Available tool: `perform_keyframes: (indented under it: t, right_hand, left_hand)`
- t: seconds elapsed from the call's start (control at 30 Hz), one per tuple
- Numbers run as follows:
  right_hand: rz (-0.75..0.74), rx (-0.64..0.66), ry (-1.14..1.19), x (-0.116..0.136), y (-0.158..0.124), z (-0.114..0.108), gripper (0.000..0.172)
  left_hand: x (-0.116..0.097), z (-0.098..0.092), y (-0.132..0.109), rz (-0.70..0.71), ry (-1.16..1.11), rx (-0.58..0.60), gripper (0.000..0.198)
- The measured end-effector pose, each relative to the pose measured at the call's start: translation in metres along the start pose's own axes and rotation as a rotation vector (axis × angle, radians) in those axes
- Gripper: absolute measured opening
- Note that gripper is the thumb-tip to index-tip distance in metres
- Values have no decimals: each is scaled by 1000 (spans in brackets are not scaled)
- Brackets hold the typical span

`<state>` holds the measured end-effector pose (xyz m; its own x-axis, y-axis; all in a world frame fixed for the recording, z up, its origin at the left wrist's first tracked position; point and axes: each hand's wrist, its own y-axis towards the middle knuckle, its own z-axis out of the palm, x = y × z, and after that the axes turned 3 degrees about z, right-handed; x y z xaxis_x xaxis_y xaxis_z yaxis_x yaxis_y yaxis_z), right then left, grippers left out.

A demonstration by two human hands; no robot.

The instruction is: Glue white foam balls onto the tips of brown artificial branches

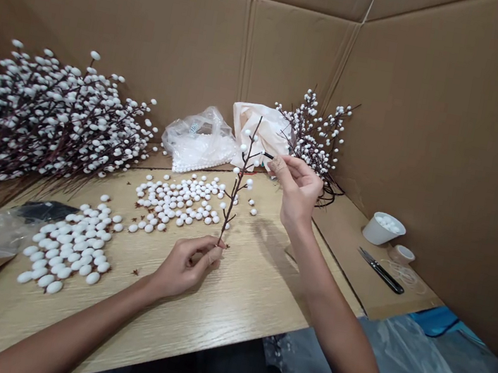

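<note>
My left hand (189,266) pinches the lower end of a dark brown artificial berry branch (242,175), which stands nearly upright above the table. Several white berries sit on its side twigs, while other twigs are bare. Beside its upper part, my right hand (299,189) is closed on a short thin black stick (268,155). The stick's left end reaches a side twig; whether they touch, I cannot tell. Loose white berries (184,197) lie behind the left hand, and a pile of larger white berries (74,246) lies to its left.
Finished-looking berry branches (50,113) are heaped at the left; a smaller bunch (313,133) stands at the back right. A clear bag (199,139) of white berries rests against the cardboard wall (170,31). Right: a white cup (381,229), tape roll (402,254) and black-handled snips (381,272).
</note>
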<state>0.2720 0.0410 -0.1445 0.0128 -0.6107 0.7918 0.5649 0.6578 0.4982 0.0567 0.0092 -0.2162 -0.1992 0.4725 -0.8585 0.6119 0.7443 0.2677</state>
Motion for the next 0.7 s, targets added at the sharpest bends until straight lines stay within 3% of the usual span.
perform_keyframes:
  t: [0.7]
  right_hand:
    - [16,9,49,4,0,1,14]
  left_hand:
    - [2,-2,0,-9,-1,17,27]
